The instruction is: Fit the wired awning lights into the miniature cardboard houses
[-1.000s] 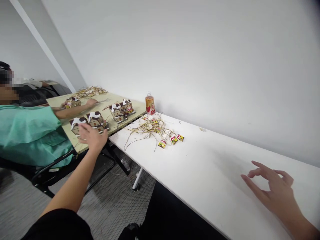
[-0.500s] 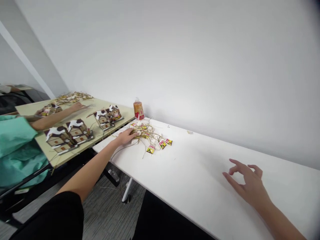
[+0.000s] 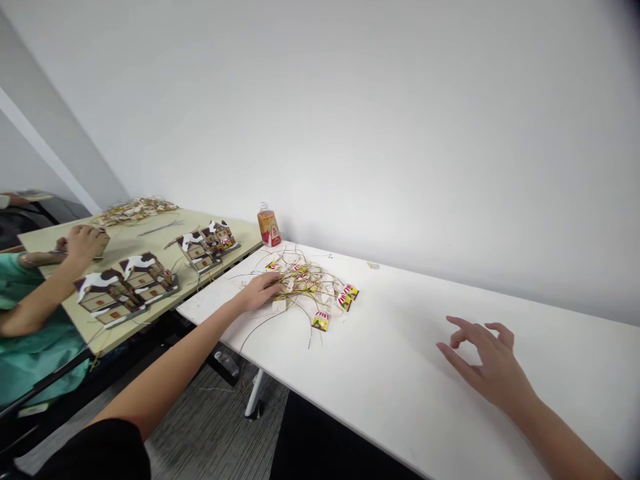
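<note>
My left hand rests at the left side of a tangled pile of thin wires with small pieces, its fingers stretched against them rather than visibly closed round any. Some pieces in the pile are plain white. Others carry a red-and-white striped awning on yellow, such as the awning piece at the pile's near edge and a pair of awning pieces to its right. Over the right part of the white table hovers my right hand, fingers apart and curved, holding nothing.
A bottle with an orange label stands by the wall behind the pile. On the adjoining cream table are several small model houses and another wire heap. A co-worker's hand is there too.
The pile has shifted right and toward me along with my left hand, its wires spreading wider. My right hand keeps nearly the same pose. The co-worker's arm has drawn back.
</note>
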